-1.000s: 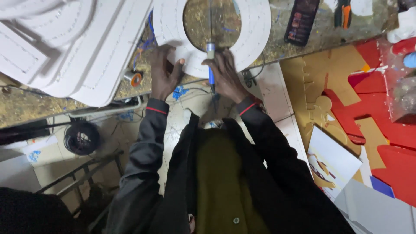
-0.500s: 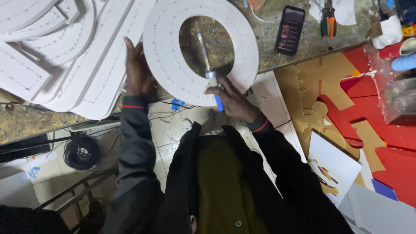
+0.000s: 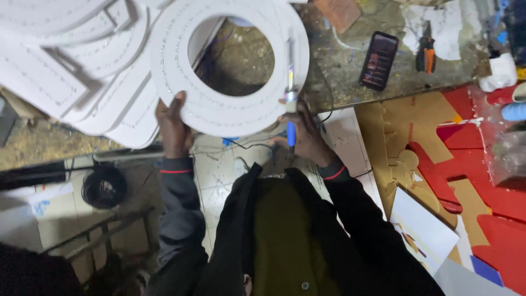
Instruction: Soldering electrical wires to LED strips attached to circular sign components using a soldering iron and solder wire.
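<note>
A large white foam ring [image 3: 181,82] with rows of small dots along its edges is held up over the workbench. My left hand [image 3: 174,125] grips its lower left rim. My right hand [image 3: 303,134] holds a blue-handled soldering-type tool [image 3: 290,93] whose metal tip lies against the ring's right side, and the same hand touches the ring's lower right edge. A dark cable runs from the tool down toward my body.
Several white foam cutouts [image 3: 66,71] are piled at the left. A black phone [image 3: 378,60] and orange-handled pliers [image 3: 426,55] lie on the rough bench. Red and brown card pieces [image 3: 460,164] cover the floor at right; a black cable coil [image 3: 104,186] lies at left.
The ring has shifted left and tilted up in my hands. My left hand slid along its rim, and the tool's tip moved from the ring's hole to its right side.
</note>
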